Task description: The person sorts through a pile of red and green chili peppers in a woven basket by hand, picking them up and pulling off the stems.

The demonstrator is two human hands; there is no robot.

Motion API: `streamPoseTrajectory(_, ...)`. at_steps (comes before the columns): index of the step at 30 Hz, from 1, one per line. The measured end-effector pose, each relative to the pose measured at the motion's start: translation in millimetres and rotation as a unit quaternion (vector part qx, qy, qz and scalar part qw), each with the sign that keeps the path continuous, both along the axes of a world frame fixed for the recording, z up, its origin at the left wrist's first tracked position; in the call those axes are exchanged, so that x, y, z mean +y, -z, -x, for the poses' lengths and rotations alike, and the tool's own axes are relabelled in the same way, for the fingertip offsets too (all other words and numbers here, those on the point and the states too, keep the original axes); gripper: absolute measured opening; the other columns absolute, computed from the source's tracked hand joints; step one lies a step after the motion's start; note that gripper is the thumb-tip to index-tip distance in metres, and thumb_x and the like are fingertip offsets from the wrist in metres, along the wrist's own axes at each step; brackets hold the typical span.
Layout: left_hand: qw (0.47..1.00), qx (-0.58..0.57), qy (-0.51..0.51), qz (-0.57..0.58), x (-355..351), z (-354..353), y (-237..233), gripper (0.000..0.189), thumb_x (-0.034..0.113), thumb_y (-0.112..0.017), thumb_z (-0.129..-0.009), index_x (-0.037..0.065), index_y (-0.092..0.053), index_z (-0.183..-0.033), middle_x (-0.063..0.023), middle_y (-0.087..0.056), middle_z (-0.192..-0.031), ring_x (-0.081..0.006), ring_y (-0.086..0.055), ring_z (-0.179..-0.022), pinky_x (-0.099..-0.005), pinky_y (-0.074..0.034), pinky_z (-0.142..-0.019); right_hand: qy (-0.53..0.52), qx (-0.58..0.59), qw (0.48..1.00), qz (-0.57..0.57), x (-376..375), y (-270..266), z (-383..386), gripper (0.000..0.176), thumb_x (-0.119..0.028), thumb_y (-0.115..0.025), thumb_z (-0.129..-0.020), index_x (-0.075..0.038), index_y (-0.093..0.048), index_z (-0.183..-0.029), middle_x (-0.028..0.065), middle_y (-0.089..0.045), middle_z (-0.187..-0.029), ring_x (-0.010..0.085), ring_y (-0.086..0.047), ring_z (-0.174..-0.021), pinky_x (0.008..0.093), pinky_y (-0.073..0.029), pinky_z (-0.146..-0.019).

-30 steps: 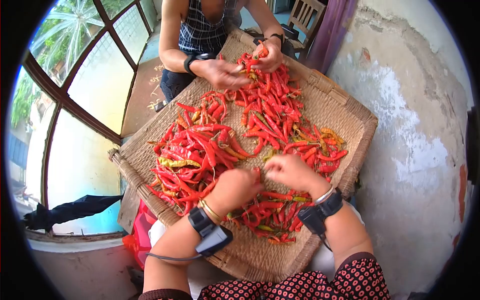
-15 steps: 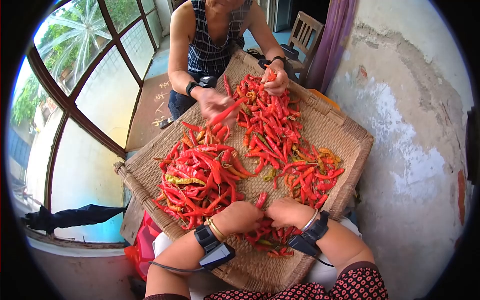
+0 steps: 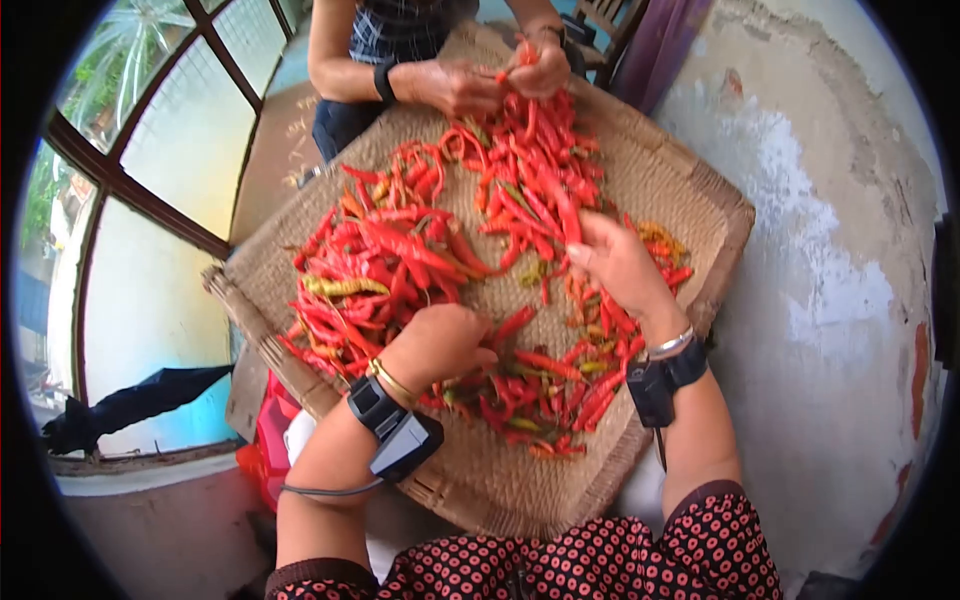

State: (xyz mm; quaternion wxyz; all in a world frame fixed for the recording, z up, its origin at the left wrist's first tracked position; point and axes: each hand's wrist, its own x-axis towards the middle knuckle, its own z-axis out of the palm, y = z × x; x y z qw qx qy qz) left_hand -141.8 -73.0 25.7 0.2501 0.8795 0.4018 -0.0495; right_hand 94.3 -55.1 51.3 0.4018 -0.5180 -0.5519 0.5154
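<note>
The right hand (image 3: 622,264) pinches a red pepper (image 3: 564,206) at the far heap (image 3: 515,160); the left hand (image 3: 436,346) curls beside the left heap (image 3: 375,262), its grip indeterminable; a woven tray (image 3: 695,200) carries both heaps.

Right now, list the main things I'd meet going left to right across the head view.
Black bundle by the window → yellowish pepper → left hand → right hand, holding a red pepper → patchy wall.

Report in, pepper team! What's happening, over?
Right hand at a long red pepper. Left hand curled near left pile, grip hidden. Other person's hands apart, tray's far end.
</note>
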Motion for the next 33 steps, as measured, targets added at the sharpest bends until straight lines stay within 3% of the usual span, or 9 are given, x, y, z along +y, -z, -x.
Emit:
streamPoseTrajectory(3, 0.998, 0.032, 0.053, 0.015, -8.8, -5.4, -7.7, 0.030, 0.033, -0.067, -0.070, 0.007, -0.063, -0.083, -0.0133, -0.061, -0.073, -0.0311, -0.061, -0.074, -0.0417, -0.048, -0.064, 0.026, -0.115, 0.990, -0.080, 1.5, 31.5, 4.2, 0.040, -0.019, -0.065, -0.078, 0.004, -0.053, -0.108, 0.0072, -0.060, -0.076, 0.0139, -0.055, -0.065, 0.0287, -0.046, -0.062)
streamPoseTrajectory(4, 0.998, 0.031, 0.053, 0.018, -10.4, -6.1, -6.0, 0.030, 0.033, -0.067, -0.070, 0.007, -0.063, -0.083, -0.0133, -0.061, -0.073, -0.0311, -0.061, -0.074, -0.0417, -0.048, -0.064, -0.027, -0.218, 0.974, -0.062, -2.4, 27.6, 6.1, 0.039, -0.016, -0.064, -0.077, 0.001, -0.054, -0.111, 0.0117, -0.063, -0.084, 0.0215, -0.060, -0.070, 0.0315, -0.048, -0.067)
streamPoseTrajectory(7, 0.995, 0.053, 0.085, 0.028, -14.3, -9.3, -0.8, 0.030, 0.030, -0.069, -0.067, 0.006, -0.062, -0.084, -0.0124, -0.062, -0.077, -0.0304, -0.061, -0.076, -0.0410, -0.049, -0.065, -0.173, -0.333, 0.922, -0.093, -10.4, 34.5, 22.8, 0.044, -0.009, -0.065, -0.074, -0.004, -0.053, -0.116, 0.0095, -0.059, -0.093, 0.0195, -0.059, -0.075, 0.0298, -0.048, -0.066)
streamPoseTrajectory(9, 0.991, 0.090, 0.094, 0.025, -15.1, -12.7, 3.5, 0.030, 0.025, -0.069, -0.065, 0.005, -0.062, -0.086, -0.0119, -0.062, -0.078, -0.0299, -0.062, -0.077, -0.0405, -0.049, -0.066, -0.246, -0.351, 0.864, -0.265, -20.2, 49.6, 32.7, 0.025, -0.012, -0.065, -0.069, -0.006, -0.059, -0.092, 0.0109, -0.057, -0.088, 0.0302, -0.058, -0.083, 0.0407, -0.049, -0.070)
streamPoseTrajectory(16, 0.994, 0.011, 0.085, 0.065, -4.3, -11.6, -3.3, 0.025, 0.018, -0.069, -0.066, 0.007, -0.063, -0.088, -0.0113, -0.063, -0.081, -0.0287, -0.061, -0.075, -0.0388, -0.049, -0.065, -0.266, -0.478, 0.802, -0.240, -21.9, 55.2, 29.3, 0.012, -0.012, -0.063, -0.069, -0.007, -0.054, -0.074, 0.0098, -0.055, -0.078, 0.0306, -0.058, -0.075, 0.0404, -0.047, -0.064)
streamPoseTrajectory(22, 0.930, -0.345, -0.105, 0.073, 12.0, -5.9, -9.8, 0.019, 0.010, -0.066, -0.078, -0.001, -0.061, -0.093, -0.0009, -0.061, -0.074, -0.0135, -0.059, -0.065, -0.0263, -0.048, -0.062, -0.137, -0.450, 0.875, -0.112, -1.6, 14.6, -6.4, 0.014, -0.016, -0.060, -0.073, -0.008, -0.064, -0.084, 0.0109, -0.061, -0.072, 0.0256, -0.061, -0.070, 0.0354, -0.047, -0.062)
streamPoseTrajectory(24, 0.916, -0.370, -0.125, 0.086, 14.4, -6.3, -14.7, 0.014, 0.010, -0.061, -0.084, -0.001, -0.060, -0.093, 0.0039, -0.057, -0.072, -0.0056, -0.053, -0.061, -0.0209, -0.045, -0.055, -0.093, -0.407, 0.905, -0.083, 2.3, 17.9, -14.8, 0.021, -0.014, -0.062, -0.075, -0.006, -0.063, -0.094, 0.0088, -0.061, -0.070, 0.0203, -0.061, -0.066, 0.0313, -0.046, -0.061)
streamPoseTrajectory(27, 0.790, -0.485, -0.261, 0.270, 18.3, -6.3, -20.6, 0.014, 0.017, -0.057, -0.089, 0.007, -0.058, -0.099, 0.0046, -0.056, -0.072, 0.0008, -0.045, -0.052, -0.0141, -0.037, -0.047, 0.086, -0.271, 0.949, -0.134, 4.5, 19.4, -11.2, 0.038, -0.015, -0.066, -0.075, -0.003, -0.056, -0.109, 0.0114, -0.062, -0.073, 0.0223, -0.062, -0.065, 0.0332, -0.048, -0.062)
streamPoseTrajectory(33, 0.688, -0.565, -0.328, 0.317, 24.2, -5.9, -18.6, 0.018, 0.025, -0.051, -0.092, 0.009, -0.056, -0.088, 0.0014, -0.059, -0.077, -0.0025, -0.047, -0.052, -0.0161, -0.040, -0.047, -0.063, -0.201, 0.974, -0.089, -8.0, 14.9, 13.3, 0.032, -0.018, -0.066, -0.075, -0.001, -0.059, -0.102, 0.0130, -0.064, -0.079, 0.0223, -0.063, -0.071, 0.0324, -0.050, -0.066)
